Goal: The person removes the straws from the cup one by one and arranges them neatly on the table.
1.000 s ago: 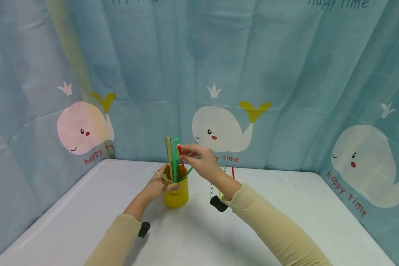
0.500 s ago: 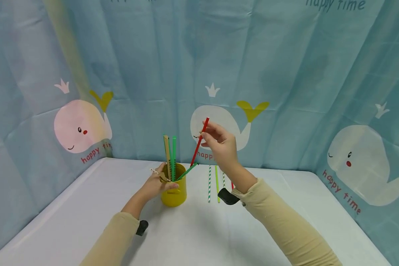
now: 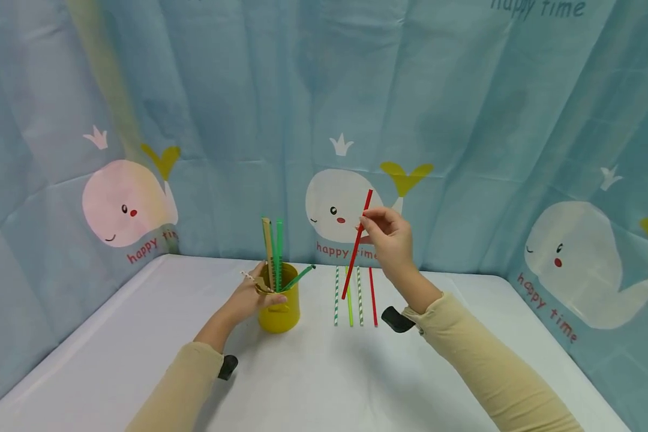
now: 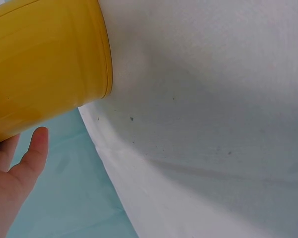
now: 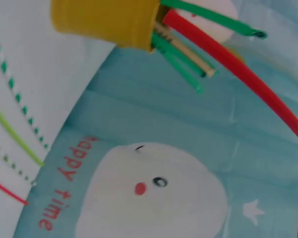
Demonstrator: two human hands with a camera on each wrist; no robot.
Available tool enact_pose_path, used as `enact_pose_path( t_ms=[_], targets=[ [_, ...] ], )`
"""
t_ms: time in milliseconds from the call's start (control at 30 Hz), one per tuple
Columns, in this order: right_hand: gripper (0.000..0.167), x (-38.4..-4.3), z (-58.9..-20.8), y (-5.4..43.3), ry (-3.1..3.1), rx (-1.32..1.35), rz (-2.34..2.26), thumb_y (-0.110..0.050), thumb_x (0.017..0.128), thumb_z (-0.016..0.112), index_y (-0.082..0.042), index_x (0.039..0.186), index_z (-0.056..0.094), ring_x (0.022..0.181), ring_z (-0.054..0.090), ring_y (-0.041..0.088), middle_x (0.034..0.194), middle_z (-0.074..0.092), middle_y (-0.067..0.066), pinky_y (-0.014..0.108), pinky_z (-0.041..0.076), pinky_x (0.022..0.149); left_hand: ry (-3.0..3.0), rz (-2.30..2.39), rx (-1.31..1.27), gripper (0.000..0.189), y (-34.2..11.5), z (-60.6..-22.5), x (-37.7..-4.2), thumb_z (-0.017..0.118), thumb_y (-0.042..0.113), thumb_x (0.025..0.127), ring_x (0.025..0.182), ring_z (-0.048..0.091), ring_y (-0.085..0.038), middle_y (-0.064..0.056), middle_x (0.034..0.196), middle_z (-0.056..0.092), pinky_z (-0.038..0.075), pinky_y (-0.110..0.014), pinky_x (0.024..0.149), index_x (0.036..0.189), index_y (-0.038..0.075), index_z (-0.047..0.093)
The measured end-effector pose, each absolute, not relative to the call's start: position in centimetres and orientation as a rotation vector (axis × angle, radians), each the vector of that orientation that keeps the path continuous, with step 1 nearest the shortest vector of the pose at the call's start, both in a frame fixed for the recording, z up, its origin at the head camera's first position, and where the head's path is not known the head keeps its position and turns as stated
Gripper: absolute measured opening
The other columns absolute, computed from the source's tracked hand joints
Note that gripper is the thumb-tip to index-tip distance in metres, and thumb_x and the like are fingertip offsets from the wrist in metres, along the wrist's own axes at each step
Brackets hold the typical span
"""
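Note:
My right hand (image 3: 395, 241) pinches a red straw (image 3: 353, 258) between thumb and fingertips, near its upper part. The straw slants down to the left, above the row of straws. A yellow cup (image 3: 282, 315) stands at centre left, gripped near its rim by my left hand (image 3: 246, 300), with the thumb across the front. From the cup rise green straws (image 3: 279, 246), a tan one (image 3: 271, 252) and a bent green straw (image 3: 301, 277). A white patterned tip (image 3: 248, 276) pokes out by the left hand. In the left wrist view, the cup's yellow wall (image 4: 44, 54) hides part of the fingers.
Side by side on the white table (image 3: 313, 384) lie a green-striped straw (image 3: 336, 300), a lime straw (image 3: 350, 313), another striped straw (image 3: 360, 300) and a red straw (image 3: 373, 300). A blue whale-print curtain (image 3: 443, 108) rises behind the table's back edge.
My right hand has drawn the red straw out of the cup and carried it right, over the row of straws. My left hand still holds the cup.

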State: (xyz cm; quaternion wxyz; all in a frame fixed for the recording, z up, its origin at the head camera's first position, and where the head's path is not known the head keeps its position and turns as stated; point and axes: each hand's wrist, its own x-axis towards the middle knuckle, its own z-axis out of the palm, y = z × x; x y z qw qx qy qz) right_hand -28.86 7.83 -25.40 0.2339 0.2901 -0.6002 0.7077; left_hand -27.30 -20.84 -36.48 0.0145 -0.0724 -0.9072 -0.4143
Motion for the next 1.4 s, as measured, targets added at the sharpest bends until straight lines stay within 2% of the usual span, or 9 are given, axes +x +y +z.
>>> enact_pose_path(
  t_ms=[100, 300, 533, 633, 767, 967, 1133, 1233, 1400],
  targets=[
    [0.015, -29.2, -26.2, 8.8, -1.697, 0.730, 1.939, 0.010, 0.091, 0.059, 0.018, 0.103, 0.059, 0.073, 0.064, 0.009, 0.083, 0.064, -0.001, 0.022, 0.057, 0.063, -2.830, -1.283, -0.226, 0.112, -20.9, -36.4, -27.1, 0.073, 0.047, 0.084, 0.142, 0.011, -0.049, -0.027, 0.158, 0.009, 0.017, -0.067, 0.108, 0.154, -0.002, 0.001],
    [0.032, -30.3, -28.2, 11.2, -1.851, 0.537, 1.990, 0.008, 0.091, 0.061, 0.011, 0.123, 0.058, 0.084, 0.061, 0.010, 0.095, 0.061, -0.002, 0.020, 0.055, 0.070, -2.830, -1.269, -0.237, 0.117, -20.7, -36.1, -26.8, 0.073, 0.055, 0.081, 0.141, 0.011, -0.051, -0.028, 0.157, 0.008, 0.018, -0.068, 0.107, 0.153, -0.004, 0.002],
    [0.039, -31.2, -30.7, 13.5, -2.011, 0.298, 1.966, 0.003, 0.094, 0.060, 0.005, 0.132, 0.056, 0.086, 0.058, 0.004, 0.114, 0.059, 0.017, 0.016, 0.051, 0.076, -2.877, -1.242, -0.217, 0.112, -20.9, -35.8, -27.3, 0.071, 0.049, 0.085, 0.142, 0.007, -0.050, -0.026, 0.159, 0.004, 0.017, -0.068, 0.108, 0.154, -0.002, -0.001],
    [0.039, -31.7, -31.8, 14.1, -2.060, 0.239, 1.931, 0.003, 0.093, 0.061, 0.005, 0.132, 0.057, 0.081, 0.059, 0.000, 0.117, 0.058, 0.025, 0.016, 0.052, 0.072, -2.885, -1.232, -0.216, 0.110, -21.0, -35.8, -27.5, 0.071, 0.047, 0.086, 0.142, 0.008, -0.049, -0.026, 0.159, 0.004, 0.017, -0.067, 0.108, 0.154, -0.001, -0.001],
    [0.041, -32.6, -33.7, 14.9, -2.148, 0.208, 1.916, 0.004, 0.093, 0.060, 0.004, 0.134, 0.055, 0.078, 0.058, 0.000, 0.118, 0.056, 0.024, 0.018, 0.053, 0.064, -2.889, -1.242, -0.191, 0.110, -21.0, -36.1, -27.7, 0.072, 0.046, 0.086, 0.142, 0.007, -0.049, -0.025, 0.159, 0.004, 0.016, -0.067, 0.109, 0.154, -0.001, 0.000],
    [0.046, -34.4, -35.8, 16.0, -2.338, 0.226, 1.827, 0.002, 0.094, 0.060, 0.002, 0.139, 0.049, 0.082, 0.063, 0.008, 0.120, 0.054, 0.022, 0.027, 0.057, 0.069, -2.891, -1.223, -0.195, 0.108, -21.1, -36.3, -27.7, 0.072, 0.044, 0.087, 0.143, 0.007, -0.049, -0.025, 0.159, 0.004, 0.015, -0.067, 0.109, 0.154, -0.001, 0.001],
    [0.035, -36.0, -37.2, 16.2, -2.461, 0.223, 1.663, 0.000, 0.095, 0.060, 0.007, 0.128, 0.058, 0.087, 0.066, 0.022, 0.117, 0.061, 0.026, 0.034, 0.057, 0.077, -2.889, -1.204, -0.206, 0.108, -21.1, -36.1, -27.6, 0.070, 0.046, 0.087, 0.143, 0.008, -0.048, -0.025, 0.159, 0.004, 0.016, -0.066, 0.110, 0.154, -0.001, 0.000],
    [0.032, -36.7, -37.9, 16.4, -2.558, 0.246, 1.584, -0.001, 0.095, 0.060, 0.009, 0.125, 0.059, 0.093, 0.065, 0.030, 0.115, 0.062, 0.026, 0.040, 0.055, 0.083, -2.887, -1.200, -0.205, 0.108, -21.1, -36.1, -27.7, 0.071, 0.046, 0.087, 0.143, 0.009, -0.047, -0.025, 0.159, 0.004, 0.016, -0.065, 0.110, 0.154, 0.000, 0.000],
    [0.038, -37.7, -39.0, 16.9, -2.730, 0.329, 1.474, -0.001, 0.094, 0.061, 0.010, 0.129, 0.055, 0.102, 0.060, 0.036, 0.124, 0.057, 0.026, 0.043, 0.053, 0.087, -2.879, -1.232, -0.188, 0.109, -21.0, -36.5, -27.8, 0.073, 0.045, 0.086, 0.143, 0.011, -0.047, -0.025, 0.159, 0.006, 0.016, -0.065, 0.110, 0.154, -0.001, 0.001]
  ],
)
